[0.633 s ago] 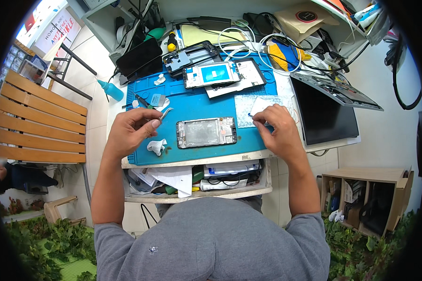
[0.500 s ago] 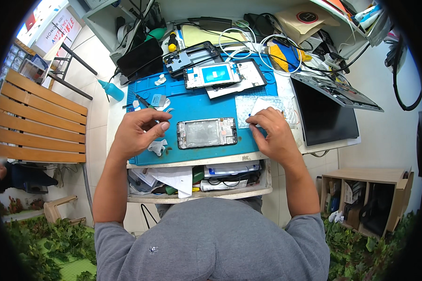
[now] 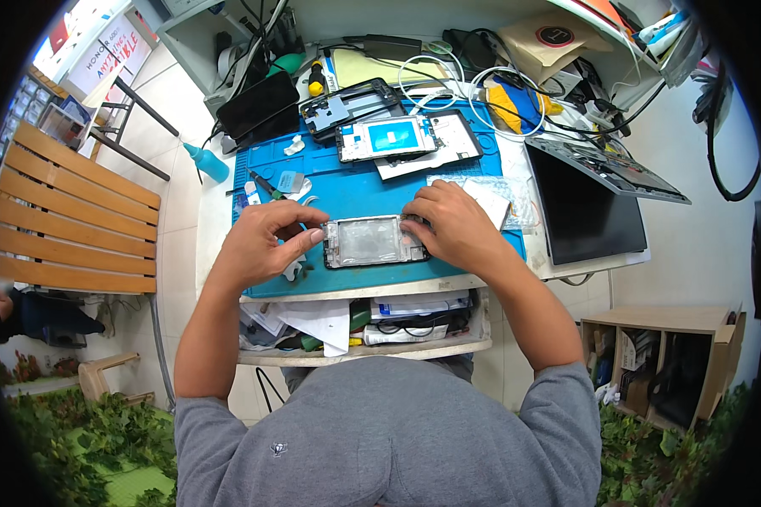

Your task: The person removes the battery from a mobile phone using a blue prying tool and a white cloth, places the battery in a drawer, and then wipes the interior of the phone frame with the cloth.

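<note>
A phone mid-frame (image 3: 368, 240), silvery inside with a dark rim, lies flat on the blue repair mat (image 3: 372, 194) in front of me. My left hand (image 3: 271, 241) has its thumb and forefinger at the frame's left end. Over the right end is my right hand (image 3: 452, 221), its thumb and curled fingers gripping there and hiding that corner. A crumpled white tissue (image 3: 293, 269) shows below my left hand. Beyond the frame rests a second opened phone (image 3: 386, 138) with a bright blue patch, on a white-and-black panel (image 3: 431, 156).
A dark phone frame (image 3: 347, 110) and a black screen (image 3: 260, 106) lie at the back. At left stands a teal bottle (image 3: 206, 162). An opened laptop (image 3: 588, 198) is at right, beside a bubble-wrap bag (image 3: 516, 198). An open drawer (image 3: 364, 346) juts out below the tabletop.
My right hand has moved left from the bubble-wrap bag to the right end of the phone frame. My left hand has shifted right to the frame's left end.
</note>
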Demonstrator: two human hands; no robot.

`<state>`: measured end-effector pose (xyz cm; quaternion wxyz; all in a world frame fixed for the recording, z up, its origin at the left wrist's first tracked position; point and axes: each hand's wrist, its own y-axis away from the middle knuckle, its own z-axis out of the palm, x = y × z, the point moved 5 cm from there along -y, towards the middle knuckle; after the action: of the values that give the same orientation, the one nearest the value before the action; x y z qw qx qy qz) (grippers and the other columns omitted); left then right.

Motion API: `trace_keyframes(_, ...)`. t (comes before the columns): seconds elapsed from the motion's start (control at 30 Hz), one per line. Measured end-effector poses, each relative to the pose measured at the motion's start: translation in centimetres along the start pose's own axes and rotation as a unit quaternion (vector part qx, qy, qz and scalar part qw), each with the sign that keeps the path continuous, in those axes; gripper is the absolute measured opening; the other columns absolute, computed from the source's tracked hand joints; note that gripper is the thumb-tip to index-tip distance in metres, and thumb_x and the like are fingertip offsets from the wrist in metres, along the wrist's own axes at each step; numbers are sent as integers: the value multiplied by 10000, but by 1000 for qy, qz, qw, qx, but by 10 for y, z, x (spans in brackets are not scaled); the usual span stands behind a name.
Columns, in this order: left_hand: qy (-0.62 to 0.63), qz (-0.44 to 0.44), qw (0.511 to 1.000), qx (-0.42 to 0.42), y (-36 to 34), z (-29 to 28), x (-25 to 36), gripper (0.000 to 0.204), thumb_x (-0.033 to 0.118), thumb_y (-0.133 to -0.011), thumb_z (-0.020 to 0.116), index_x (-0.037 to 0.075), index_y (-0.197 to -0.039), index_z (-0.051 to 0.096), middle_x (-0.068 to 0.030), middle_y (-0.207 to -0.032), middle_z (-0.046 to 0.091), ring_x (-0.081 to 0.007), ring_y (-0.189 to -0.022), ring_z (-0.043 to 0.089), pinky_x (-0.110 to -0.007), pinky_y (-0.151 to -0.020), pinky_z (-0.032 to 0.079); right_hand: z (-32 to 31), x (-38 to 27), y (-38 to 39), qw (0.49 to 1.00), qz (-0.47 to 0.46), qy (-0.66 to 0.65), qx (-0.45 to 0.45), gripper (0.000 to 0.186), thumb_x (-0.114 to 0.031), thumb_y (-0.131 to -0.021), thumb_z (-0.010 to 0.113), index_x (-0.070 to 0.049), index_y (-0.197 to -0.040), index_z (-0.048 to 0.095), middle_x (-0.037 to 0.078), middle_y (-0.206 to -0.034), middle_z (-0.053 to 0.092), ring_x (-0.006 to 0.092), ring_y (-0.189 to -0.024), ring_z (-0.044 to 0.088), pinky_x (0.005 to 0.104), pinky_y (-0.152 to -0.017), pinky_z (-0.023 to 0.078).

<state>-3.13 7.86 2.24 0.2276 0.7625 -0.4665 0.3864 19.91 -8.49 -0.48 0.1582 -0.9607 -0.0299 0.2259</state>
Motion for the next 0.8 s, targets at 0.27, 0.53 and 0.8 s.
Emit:
trace_keyframes(0.27,9,-10,1000,10,16,-7,-20,251,180,-996,811,19,-1188,829,-77,-972,799,-140,-822,764,-276,-752,595,3,4,-8,999,19,-12,-46,130,-158,-932,804,-37,-978,818,115,-950,745,335,-967,683,452,-920,545)
trace_keyframes(0.53,46,-16,999,3,14,-3,-24,266,184,-1006,811,3,-1200,821,-89,-991,794,-159,-853,789,-283,-770,613,6,8,-11,999,14,-12,-51,118,-135,-947,768,-22,-966,798,135,-959,742,353,-991,686,466,-920,559)
trace_keyframes(0.8,59,-32,998,0,17,-1,-28,300,210,-994,824,6,-1214,825,-82,-993,793,-141,-853,752,-287,-790,597,10,11,-16,997,43,13,-69,104,-113,-983,734,-12,-998,755,146,-1000,725,356,-1023,683,476,-913,567)
